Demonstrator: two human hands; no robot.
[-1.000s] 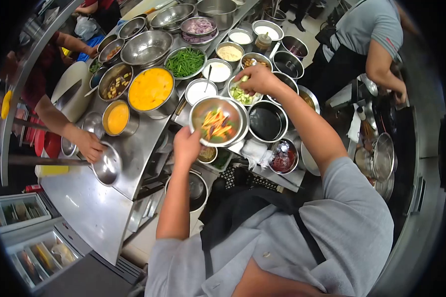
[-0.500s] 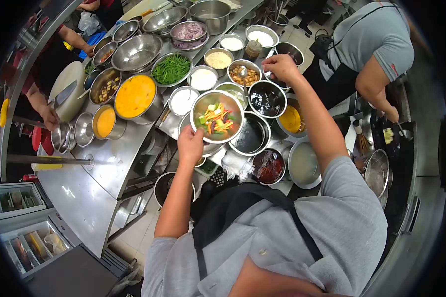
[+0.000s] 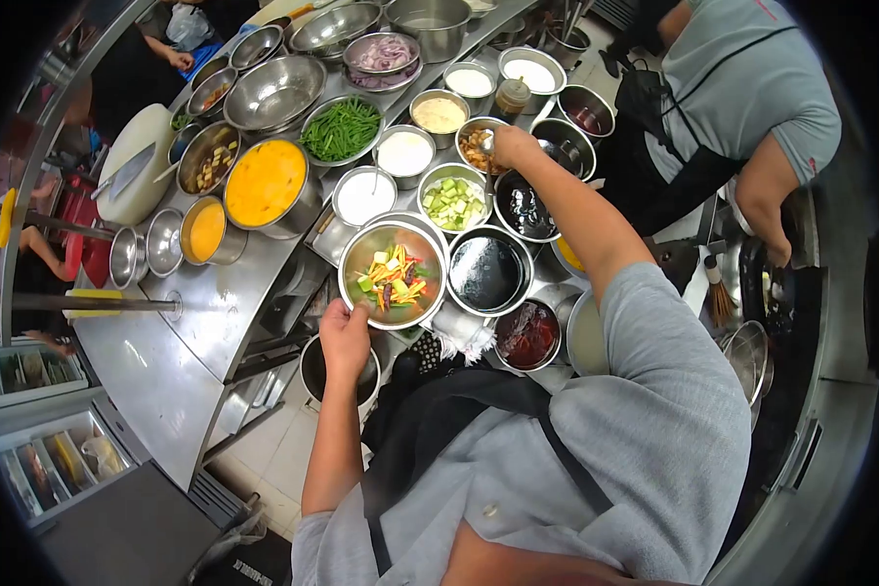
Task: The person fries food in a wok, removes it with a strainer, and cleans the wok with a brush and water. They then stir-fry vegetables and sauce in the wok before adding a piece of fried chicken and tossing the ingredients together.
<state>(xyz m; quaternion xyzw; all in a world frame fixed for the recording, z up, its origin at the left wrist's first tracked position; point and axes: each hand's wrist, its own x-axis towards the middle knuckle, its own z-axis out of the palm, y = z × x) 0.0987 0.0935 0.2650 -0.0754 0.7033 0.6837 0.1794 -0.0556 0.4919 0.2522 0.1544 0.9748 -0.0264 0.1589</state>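
Observation:
My left hand (image 3: 346, 332) grips the rim of a steel bowl (image 3: 347, 283) that holds cut vegetables in green, orange and dark red. My right hand (image 3: 514, 146) reaches over the bowl of brown chunks (image 3: 475, 146), its fingers closed at the far side; what they hold is mostly hidden. Just below it stands a bowl of diced green vegetable (image 3: 452, 203). A pot of black liquid (image 3: 490, 272) is right of the held bowl. White powder or liquid fills two containers (image 3: 365, 195) (image 3: 403, 154) beyond it.
Green beans (image 3: 342, 129), a pot of orange liquid (image 3: 266, 183) and sliced onions (image 3: 383, 55) stand at the left and back. A co-worker (image 3: 742, 98) is at the right. A cleaver (image 3: 132, 168) lies on a round board (image 3: 151, 190). Red liquid (image 3: 527, 334) sits near my body.
My left hand has brought the vegetable bowl left and closer to me, uncovering the diced green vegetable. My right hand has moved left to the brown chunks. The co-worker has shifted.

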